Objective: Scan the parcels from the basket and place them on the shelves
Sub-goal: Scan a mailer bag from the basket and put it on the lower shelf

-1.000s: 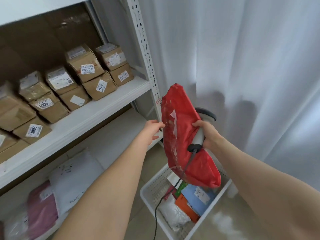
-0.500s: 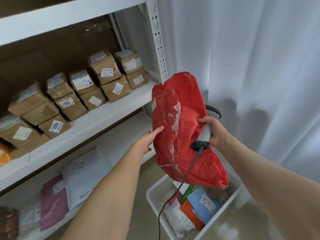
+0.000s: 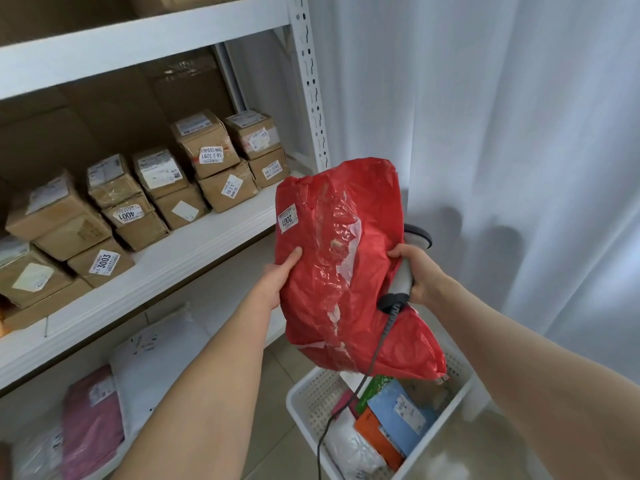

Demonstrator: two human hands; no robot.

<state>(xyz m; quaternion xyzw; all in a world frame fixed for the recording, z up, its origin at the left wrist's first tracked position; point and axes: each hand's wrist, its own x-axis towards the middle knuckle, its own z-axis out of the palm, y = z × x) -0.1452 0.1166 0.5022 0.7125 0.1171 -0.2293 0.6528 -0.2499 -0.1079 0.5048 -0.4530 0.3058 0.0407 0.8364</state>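
A red plastic parcel with a white label reading 2001 hangs in front of me, above the white basket. My left hand grips its left edge, thumb on the front. My right hand holds a grey barcode scanner by its handle and also presses the parcel's right edge; the scanner's head is partly hidden behind the parcel. Its black cable drops toward the basket.
The white shelf on the left carries several brown cardboard boxes with labels. The lower shelf holds a white bag and a pink bag. The basket contains blue, orange, green and white parcels. A white curtain hangs on the right.
The parcel has turned its front face toward me, showing the 2001 label. My left hand went from touching its edge to gripping it. The view has shifted, so the shelf sits lower.
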